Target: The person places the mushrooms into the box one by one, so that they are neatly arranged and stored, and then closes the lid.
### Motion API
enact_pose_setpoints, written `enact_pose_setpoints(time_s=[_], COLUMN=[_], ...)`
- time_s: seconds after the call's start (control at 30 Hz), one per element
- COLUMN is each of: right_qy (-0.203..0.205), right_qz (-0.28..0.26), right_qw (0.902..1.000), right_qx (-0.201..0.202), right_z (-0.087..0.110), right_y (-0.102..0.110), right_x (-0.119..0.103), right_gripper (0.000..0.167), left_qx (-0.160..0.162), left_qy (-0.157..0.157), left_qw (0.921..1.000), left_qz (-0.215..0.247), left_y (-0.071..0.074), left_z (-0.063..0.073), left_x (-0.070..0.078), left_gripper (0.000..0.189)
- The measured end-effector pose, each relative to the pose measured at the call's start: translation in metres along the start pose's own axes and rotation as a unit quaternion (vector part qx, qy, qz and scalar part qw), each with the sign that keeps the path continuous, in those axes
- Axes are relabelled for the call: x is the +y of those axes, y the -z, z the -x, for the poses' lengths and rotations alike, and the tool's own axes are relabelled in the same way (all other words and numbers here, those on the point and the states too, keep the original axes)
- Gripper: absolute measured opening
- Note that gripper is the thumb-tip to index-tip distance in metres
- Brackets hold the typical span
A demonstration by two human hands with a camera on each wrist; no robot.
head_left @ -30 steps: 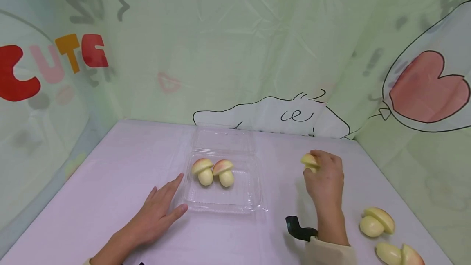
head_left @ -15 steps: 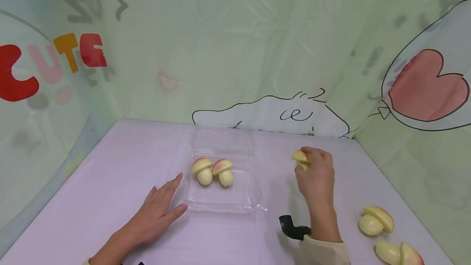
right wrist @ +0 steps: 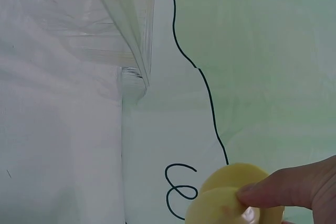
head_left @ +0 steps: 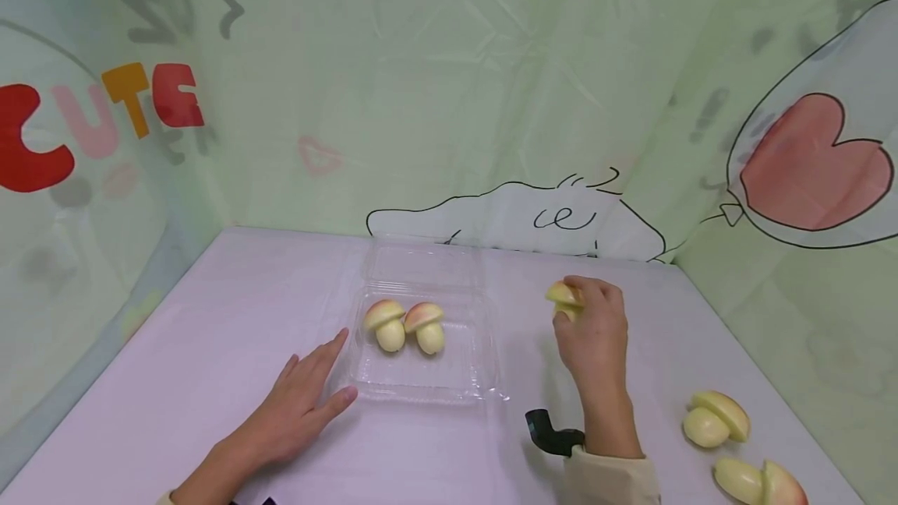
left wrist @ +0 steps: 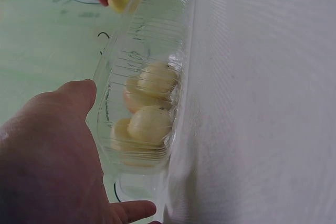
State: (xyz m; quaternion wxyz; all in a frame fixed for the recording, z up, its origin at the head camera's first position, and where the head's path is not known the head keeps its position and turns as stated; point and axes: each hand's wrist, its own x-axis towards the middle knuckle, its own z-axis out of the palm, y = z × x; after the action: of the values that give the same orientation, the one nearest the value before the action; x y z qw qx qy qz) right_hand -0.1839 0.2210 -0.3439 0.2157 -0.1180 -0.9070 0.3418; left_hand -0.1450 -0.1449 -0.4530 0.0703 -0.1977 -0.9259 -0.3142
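My right hand (head_left: 595, 333) pinches a mushroom-shaped piece (head_left: 563, 298), pale yellow with a pinkish cap, above the table to the right of a clear plastic clamshell box (head_left: 463, 380). In the right wrist view the thumb presses on the piece's stem (right wrist: 212, 208). Inside the lidded box, which stands with its lid (head_left: 424, 265) folded back, two like mushroom pieces lie side by side: a left one (head_left: 387, 326) and a right one (head_left: 426, 330). My left hand (head_left: 298, 407) has its fingers spread beside the box's left edge, fingertips right at the rim, holding nothing.
Two more mushroom pieces lie at the table's right side, a farther one (head_left: 715, 419) and a nearer one (head_left: 761, 482). A black bent piece (head_left: 554, 435) sticks out at the right wrist. Printed curtains (head_left: 435, 100) stand behind the white table (head_left: 231, 294) and along its sides.
My right hand has moved left toward the box, carrying the mushroom piece slightly farther back. The left hand and the pieces in the box have stayed put.
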Motion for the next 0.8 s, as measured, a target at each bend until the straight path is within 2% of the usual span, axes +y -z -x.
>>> enact_pose_setpoints(time_s=[0.8], right_qy=[0.059], right_qz=[-0.012], right_qw=[0.9981], right_qx=[-0.014], right_z=[0.003], right_y=[-0.012], right_x=[-0.011], right_gripper=[0.046], left_qx=[-0.007], left_qy=[0.004], left_qw=[1.0], left_qz=[0.001], left_y=[-0.001], left_z=[-0.001], left_x=[-0.002], left_gripper=[0.074])
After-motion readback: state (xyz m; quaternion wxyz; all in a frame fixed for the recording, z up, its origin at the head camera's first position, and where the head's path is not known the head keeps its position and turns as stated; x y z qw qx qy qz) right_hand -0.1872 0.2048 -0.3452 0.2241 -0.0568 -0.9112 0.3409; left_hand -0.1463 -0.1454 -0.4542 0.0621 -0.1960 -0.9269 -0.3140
